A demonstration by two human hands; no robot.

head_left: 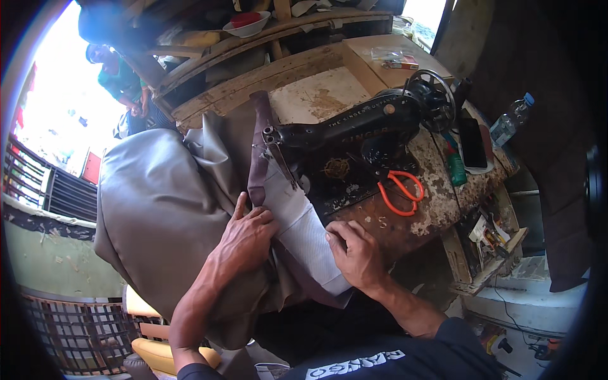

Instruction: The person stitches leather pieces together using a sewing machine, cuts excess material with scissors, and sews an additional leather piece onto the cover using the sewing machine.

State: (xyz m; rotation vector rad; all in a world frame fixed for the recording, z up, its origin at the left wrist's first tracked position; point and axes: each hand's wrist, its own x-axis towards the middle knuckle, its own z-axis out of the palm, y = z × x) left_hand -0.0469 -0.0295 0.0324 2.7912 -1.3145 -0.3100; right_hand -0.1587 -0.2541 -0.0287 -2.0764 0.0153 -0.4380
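Note:
A large, shiny grey-brown sheet of leather-like material (158,183) drapes over the left side of the sewing table. Along its right edge run a dark maroon strip (259,152) and a white woven backing (310,244), passing beside the needle end of a black sewing machine (354,142). My left hand (249,235) is closed on the material where strip and backing meet, its index finger pointing up. At the backing's right edge, my right hand (356,254) pinches it between thumb and curled fingers. Orange-handled scissors (401,192) lie against the machine's base.
On the table's right are a phone (472,143), a green bottle (456,166) and a clear plastic bottle (512,120). An open drawer (491,253) juts out below. A bowl (246,25) sits on the back shelf. Another person (123,85) is outside at the upper left.

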